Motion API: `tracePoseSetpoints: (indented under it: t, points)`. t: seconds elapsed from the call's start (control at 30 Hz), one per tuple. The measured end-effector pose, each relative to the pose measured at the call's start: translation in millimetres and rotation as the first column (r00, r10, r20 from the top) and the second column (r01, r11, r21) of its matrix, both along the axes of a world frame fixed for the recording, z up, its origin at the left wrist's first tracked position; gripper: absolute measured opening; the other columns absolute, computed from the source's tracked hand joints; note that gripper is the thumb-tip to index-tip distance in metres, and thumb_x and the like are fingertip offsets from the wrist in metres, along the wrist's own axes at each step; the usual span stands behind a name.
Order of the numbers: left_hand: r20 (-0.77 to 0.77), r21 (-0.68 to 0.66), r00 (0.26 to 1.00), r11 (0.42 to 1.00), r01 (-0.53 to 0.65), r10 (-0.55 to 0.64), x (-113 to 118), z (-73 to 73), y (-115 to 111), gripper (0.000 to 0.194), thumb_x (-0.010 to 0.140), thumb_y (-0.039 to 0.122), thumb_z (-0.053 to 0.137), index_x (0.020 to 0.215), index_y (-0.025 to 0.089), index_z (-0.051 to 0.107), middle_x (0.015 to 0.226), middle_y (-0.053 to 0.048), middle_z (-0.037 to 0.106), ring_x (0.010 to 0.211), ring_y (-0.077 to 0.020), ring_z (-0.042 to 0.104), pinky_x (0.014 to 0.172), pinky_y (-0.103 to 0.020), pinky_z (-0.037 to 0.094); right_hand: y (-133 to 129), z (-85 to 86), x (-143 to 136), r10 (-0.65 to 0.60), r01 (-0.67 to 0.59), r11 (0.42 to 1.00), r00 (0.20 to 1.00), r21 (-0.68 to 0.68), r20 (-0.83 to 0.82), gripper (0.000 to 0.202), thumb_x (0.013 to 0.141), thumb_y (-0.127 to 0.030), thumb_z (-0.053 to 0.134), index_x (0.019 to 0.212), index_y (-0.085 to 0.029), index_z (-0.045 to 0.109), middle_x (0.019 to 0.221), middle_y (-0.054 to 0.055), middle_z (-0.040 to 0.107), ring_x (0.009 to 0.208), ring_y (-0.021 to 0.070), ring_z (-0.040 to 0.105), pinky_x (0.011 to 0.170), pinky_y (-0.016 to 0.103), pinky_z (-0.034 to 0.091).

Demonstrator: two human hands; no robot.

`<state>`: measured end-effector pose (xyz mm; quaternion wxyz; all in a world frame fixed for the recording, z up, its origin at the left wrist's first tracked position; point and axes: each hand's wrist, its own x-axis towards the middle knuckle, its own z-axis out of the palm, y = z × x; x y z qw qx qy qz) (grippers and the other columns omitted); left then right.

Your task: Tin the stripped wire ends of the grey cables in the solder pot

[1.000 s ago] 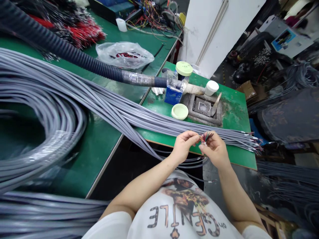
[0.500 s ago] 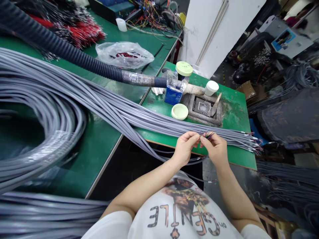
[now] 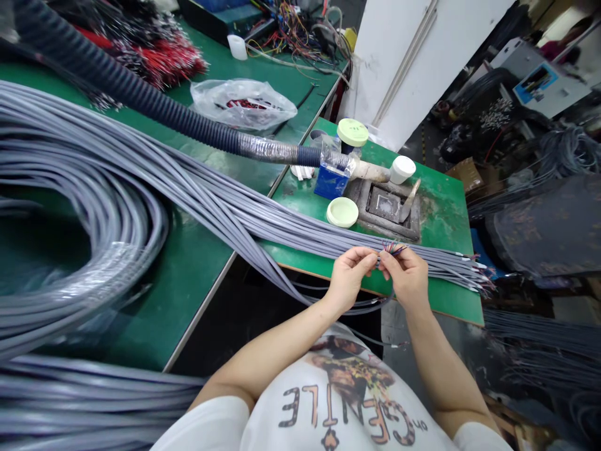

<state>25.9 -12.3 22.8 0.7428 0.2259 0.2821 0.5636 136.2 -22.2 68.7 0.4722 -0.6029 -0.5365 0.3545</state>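
Note:
Close in front of my body, my two hands meet at the stripped end of a grey cable. Its thin coloured wires [image 3: 392, 247], red, blue and dark ones, fan out above my right hand [image 3: 408, 275], whose thumb and fingers pinch the cable end. My left hand [image 3: 350, 275] is closed too, its thumb and forefinger pinched on wires at the fan's left side; the exact strands are too small to tell. Behind the hands, a long bundle of grey cables [image 3: 291, 232] lies across the green board, with stripped coloured ends [image 3: 483, 275] at the right.
A blackened solder pot [image 3: 387, 207] with a flat blade stands on the board, beside a corrugated hose [image 3: 188, 122] fixed to a blue box [image 3: 330, 181]. Round tubs [image 3: 342, 213] stand around it. Coiled cables [image 3: 117, 263] fill the left table; a plastic bag [image 3: 244, 103] lies behind.
The coloured wires now spread more upward and leftward above my right fingers. My hands stay nearly in place, and the view has shifted slightly.

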Motion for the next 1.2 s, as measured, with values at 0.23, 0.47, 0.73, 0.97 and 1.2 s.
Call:
tracePoseSetpoints:
  t: [0.23,0.47,0.73,0.97,1.2]
  points:
    - [-0.267,0.206,0.957,0.977,-0.056,0.111,-12.9,-2.7,10.6,0.014,0.08,0.03,0.067,0.087,0.017,0.069,0.076,-0.001,0.064,0.064,-0.01,0.053,0.06,-0.022,0.042,41.0,26.6,-3.4,0.139,-0.133,0.99,0.96,-0.041,0.244,0.02,0.081,-0.036,0.063,0.074,-0.017,0.06,0.057,-0.004,0.053,0.049,0.0085,0.044,0.047,0.022,0.035]
    - [-0.535,0.727,0.687,0.682,0.079,0.491,-27.2,-22.2,19.0,0.012,0.086,0.022,0.057,0.09,0.018,0.068,0.081,-0.006,0.067,0.077,-0.0167,0.058,0.075,-0.032,0.046,126.7,32.8,-12.8,0.333,-0.293,0.942,0.762,-0.163,0.555,0.03,0.074,-0.037,0.062,0.056,-0.017,0.05,0.048,-0.005,0.043,0.05,0.0088,0.036,0.048,0.024,0.024]
    - [-0.553,0.74,0.688,0.656,0.147,0.47,-27.4,-26.6,21.0,0.016,0.088,0.025,0.053,0.093,0.02,0.067,0.083,-0.007,0.068,0.08,-0.0185,0.061,0.078,-0.034,0.047,168.8,14.4,-32.4,0.403,-0.226,0.914,0.41,-0.337,0.818,0.026,0.072,-0.033,0.06,0.053,-0.017,0.052,0.051,-0.003,0.043,0.054,0.0105,0.037,0.052,0.026,0.022]
    - [-0.553,0.737,0.699,0.658,0.157,0.454,-28.0,-26.6,21.1,0.017,0.088,0.025,0.052,0.094,0.02,0.068,0.082,-0.008,0.069,0.079,-0.0185,0.06,0.077,-0.033,0.046,176.3,4.6,-37.5,0.412,-0.221,0.908,0.328,-0.355,0.85,0.022,0.071,-0.029,0.059,0.054,-0.018,0.05,0.052,-0.002,0.043,0.053,0.0109,0.036,0.052,0.027,0.021]
    - [-0.555,0.746,0.685,0.647,0.159,0.472,-28.8,-26.3,22.0,0.016,0.088,0.023,0.052,0.093,0.019,0.067,0.083,-0.007,0.069,0.079,-0.018,0.061,0.077,-0.032,0.046,170.1,30.3,5.4,0.317,-0.223,0.947,0.515,-0.233,0.796,0.034,0.072,-0.038,0.06,0.05,-0.018,0.044,0.047,-0.004,0.04,0.05,0.009,0.034,0.051,0.026,0.022]
